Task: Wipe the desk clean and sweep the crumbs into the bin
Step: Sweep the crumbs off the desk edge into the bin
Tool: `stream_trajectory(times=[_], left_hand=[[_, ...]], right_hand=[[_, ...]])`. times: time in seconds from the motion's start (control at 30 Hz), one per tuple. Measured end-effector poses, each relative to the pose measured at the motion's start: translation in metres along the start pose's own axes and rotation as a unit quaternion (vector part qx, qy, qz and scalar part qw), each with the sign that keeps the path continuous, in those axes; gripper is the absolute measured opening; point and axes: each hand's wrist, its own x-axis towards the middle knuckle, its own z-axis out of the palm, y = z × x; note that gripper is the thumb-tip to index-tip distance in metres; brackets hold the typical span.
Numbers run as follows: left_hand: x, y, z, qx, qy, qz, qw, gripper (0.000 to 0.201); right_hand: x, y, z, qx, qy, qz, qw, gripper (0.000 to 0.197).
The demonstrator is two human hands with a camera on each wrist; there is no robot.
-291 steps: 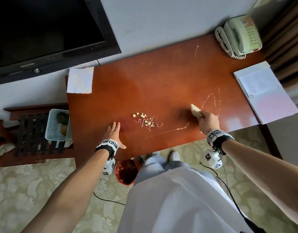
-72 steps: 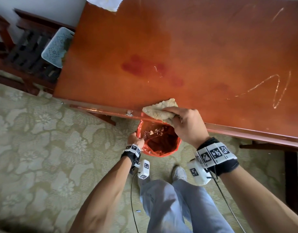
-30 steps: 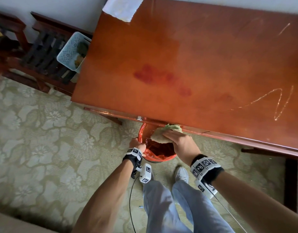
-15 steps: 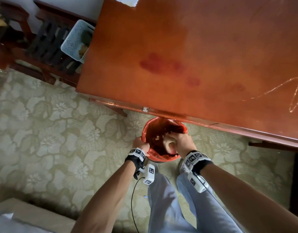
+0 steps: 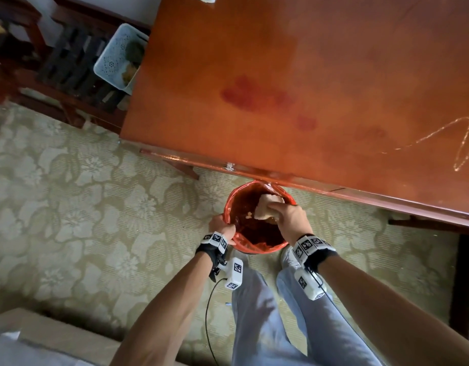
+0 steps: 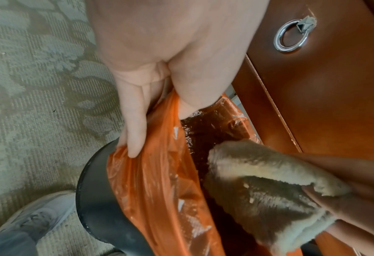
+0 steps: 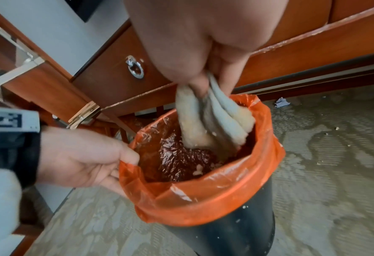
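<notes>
A person stands over a black bin (image 7: pixel 230 233) lined with an orange plastic bag (image 7: pixel 203 195), seen from a head camera looking down. The bin sits on a patterned carpet (image 5: pixel 82 207) just below the near edge of a reddish wooden desk (image 5: pixel 281 62), which fills the view from 12 to 3 o'clock.

The left hand (image 5: pixel 223 228), at the bin's 9 o'clock side, grips the rim: the thumb hooks inside the liner and the fingers (image 6: pixel 133 124) press the plastic against the outer wall. The right hand (image 5: pixel 289 215), at the bin's 2 o'clock side, is clamped on a bunched tan cloth (image 7: pixel 212 124), whose folds hang down into the bin's mouth. The two hands are apart, on opposite sides of the rim.

Pale crumbs (image 7: pixel 198 169) lie on the crumpled liner inside the bin, and a few specks cling to the cloth.

On the desk a dark red stain (image 5: pixel 254 97) sits near the middle, and a thin chalky squiggle (image 5: pixel 444 138) runs at 3 o'clock. A drawer front below the desktop carries a silver ring pull (image 6: pixel 290 37). At 10 o'clock, beside the desk, a pale perforated basket (image 5: pixel 114 56) rests on a dark slatted rack.
</notes>
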Motion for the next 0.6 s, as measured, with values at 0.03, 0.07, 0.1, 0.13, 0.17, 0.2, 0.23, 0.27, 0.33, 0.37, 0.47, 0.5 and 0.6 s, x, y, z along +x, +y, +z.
stream_trajectory(times=[0.03,0.07,0.1,0.13,0.17,0.2,0.23,0.27,0.33,0.37,0.47,0.5,0.6], left_hand=[[-0.004,0.003,-0.001,-0.007,-0.005,-0.006,1.000,0.023],[-0.005,0.002,-0.002,-0.006,-0.008,-0.007,1.000,0.022],[-0.007,0.002,-0.002,-0.003,-0.009,-0.004,1.000,0.021],[-0.006,0.002,-0.003,-0.001,-0.009,-0.006,1.000,0.020],[-0.004,-0.001,-0.004,0.002,-0.002,-0.005,1.000,0.019],[-0.002,-0.005,-0.004,0.003,0.004,-0.001,1.000,0.019],[0.000,-0.007,-0.004,0.006,0.003,0.004,1.000,0.018],[0.004,-0.008,-0.004,0.002,0.000,0.006,1.000,0.019],[0.012,-0.016,-0.004,-0.002,0.003,-0.002,1.000,0.019],[0.020,-0.021,-0.004,-0.003,0.006,-0.004,1.000,0.018],[0.056,-0.042,-0.003,-0.009,0.014,-0.014,1.000,0.018],[0.074,-0.053,-0.001,-0.008,0.017,-0.014,1.000,0.019],[0.142,-0.092,0.011,-0.003,0.020,-0.027,0.999,0.013]], right_hand=[[0.001,0.000,0.001,-0.003,0.008,-0.001,1.000,0.058],[0.002,0.001,0.002,-0.001,0.018,-0.005,1.000,0.059],[0.003,0.003,0.003,-0.001,0.027,-0.004,1.000,0.059],[0.005,0.002,0.003,-0.002,0.022,-0.002,1.000,0.057],[0.006,0.003,0.003,-0.009,0.015,-0.001,1.000,0.055],[0.006,0.005,0.005,-0.004,0.020,-0.005,1.000,0.055],[0.007,0.006,0.006,0.014,0.037,-0.008,0.999,0.054],[0.008,0.005,0.007,0.034,0.049,-0.006,0.998,0.053],[0.014,0.004,0.012,0.059,0.054,0.026,0.996,0.048],[0.017,0.004,0.015,0.076,0.062,0.050,0.994,0.044],[0.035,0.004,0.030,0.108,0.033,0.125,0.986,0.032],[0.043,0.007,0.037,0.116,0.018,0.153,0.981,0.031],[0.070,0.013,0.062,0.134,-0.030,0.191,0.972,0.028]])
